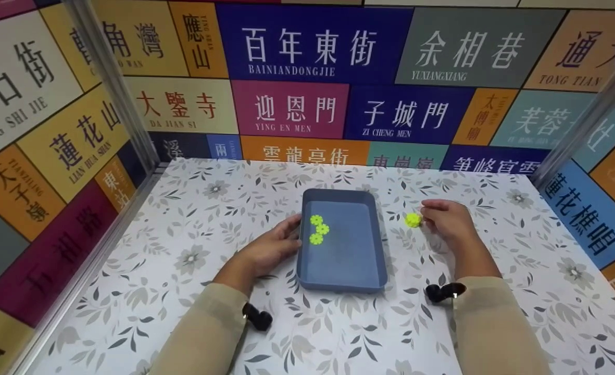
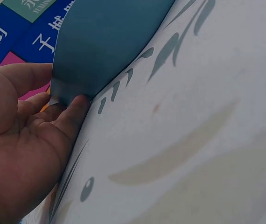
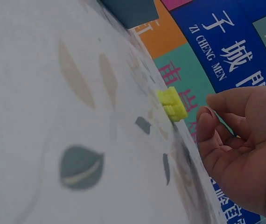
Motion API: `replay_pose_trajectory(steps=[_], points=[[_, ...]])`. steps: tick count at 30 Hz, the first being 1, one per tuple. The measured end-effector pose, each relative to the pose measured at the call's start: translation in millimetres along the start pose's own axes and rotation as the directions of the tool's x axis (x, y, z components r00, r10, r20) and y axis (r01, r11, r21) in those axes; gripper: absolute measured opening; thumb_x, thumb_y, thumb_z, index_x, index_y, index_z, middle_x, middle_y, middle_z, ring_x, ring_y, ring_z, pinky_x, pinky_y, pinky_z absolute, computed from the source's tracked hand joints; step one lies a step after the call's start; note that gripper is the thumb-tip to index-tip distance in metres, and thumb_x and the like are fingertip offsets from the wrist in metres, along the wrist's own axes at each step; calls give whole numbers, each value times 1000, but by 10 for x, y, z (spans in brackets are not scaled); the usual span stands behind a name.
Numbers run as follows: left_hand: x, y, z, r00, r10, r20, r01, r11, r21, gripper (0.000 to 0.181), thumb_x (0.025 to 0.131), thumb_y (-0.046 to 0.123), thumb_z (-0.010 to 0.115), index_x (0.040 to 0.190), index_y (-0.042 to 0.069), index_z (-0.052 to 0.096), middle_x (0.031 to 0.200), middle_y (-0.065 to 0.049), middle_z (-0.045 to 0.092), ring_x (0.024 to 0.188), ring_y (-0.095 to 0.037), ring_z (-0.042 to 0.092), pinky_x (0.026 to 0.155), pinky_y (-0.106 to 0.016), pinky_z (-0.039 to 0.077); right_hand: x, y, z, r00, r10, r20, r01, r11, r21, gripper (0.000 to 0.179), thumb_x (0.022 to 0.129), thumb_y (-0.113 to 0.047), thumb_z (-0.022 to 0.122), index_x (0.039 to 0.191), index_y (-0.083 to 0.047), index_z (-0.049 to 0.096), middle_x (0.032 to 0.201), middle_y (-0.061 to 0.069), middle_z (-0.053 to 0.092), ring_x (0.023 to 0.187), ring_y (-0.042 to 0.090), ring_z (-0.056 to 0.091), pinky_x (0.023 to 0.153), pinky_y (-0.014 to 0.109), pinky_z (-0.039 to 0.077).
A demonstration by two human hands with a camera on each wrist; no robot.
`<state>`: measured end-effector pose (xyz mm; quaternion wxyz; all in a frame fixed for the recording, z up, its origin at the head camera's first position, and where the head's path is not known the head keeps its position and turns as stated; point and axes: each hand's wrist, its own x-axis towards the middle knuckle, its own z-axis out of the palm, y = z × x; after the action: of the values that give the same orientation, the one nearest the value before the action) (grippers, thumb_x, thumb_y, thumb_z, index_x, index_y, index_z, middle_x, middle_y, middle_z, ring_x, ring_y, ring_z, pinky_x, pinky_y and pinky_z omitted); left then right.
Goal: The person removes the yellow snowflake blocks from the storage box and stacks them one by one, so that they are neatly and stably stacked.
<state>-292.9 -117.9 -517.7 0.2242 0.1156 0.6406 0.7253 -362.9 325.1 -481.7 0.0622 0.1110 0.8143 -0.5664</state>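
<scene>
A shallow blue-grey tray [image 1: 342,242] sits mid-table. My left hand [image 1: 271,247] rests against its left side; in the left wrist view the fingertips touch the outer wall of the tray [image 2: 105,42]. Inside, toward the left, lie three small yellow-green flower-shaped pieces [image 1: 316,239]. To the right of the tray, my right hand [image 1: 450,221] is beside another yellow-green piece [image 1: 413,220] on the table. In the right wrist view a gap shows between this ridged piece [image 3: 172,103] and the loosely bent fingers and thumb of the right hand [image 3: 240,144].
The table [image 1: 192,302] has a white cover printed with grey leaves and flowers. Panels with coloured street-name signs [image 1: 312,41] stand along the back and both sides, with clear upright posts at the corners. A small black device is strapped at each wrist.
</scene>
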Motion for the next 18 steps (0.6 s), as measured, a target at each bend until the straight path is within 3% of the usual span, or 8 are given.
replay_pose_trajectory(steps=[6,13,18], points=[[0,23,9,1000,-5,0,5,1000,-4,79,103,-2,52,173,16,19,182,-6,15,169,-25,17,137,-46,24,-145,-319,122,998,-55,35,56,998,-17,47,105,-33,68,148,-13,63,141,8,65,110,13,66,94,24,61],[-9,17,23,1000,7,2,-7,1000,-20,79,103,-4,51,173,14,19,182,-8,14,169,-27,16,137,-47,24,-361,-627,429,973,-186,138,176,981,82,42,105,-34,69,138,-8,67,114,0,68,92,11,66,84,23,62],[-9,15,16,1000,5,1,-5,1000,-19,79,103,-4,51,173,14,19,183,-7,13,169,-27,16,137,-46,24,-394,-803,676,956,-236,172,209,965,160,35,104,-29,71,131,-7,71,105,-2,70,87,12,67,77,23,61]])
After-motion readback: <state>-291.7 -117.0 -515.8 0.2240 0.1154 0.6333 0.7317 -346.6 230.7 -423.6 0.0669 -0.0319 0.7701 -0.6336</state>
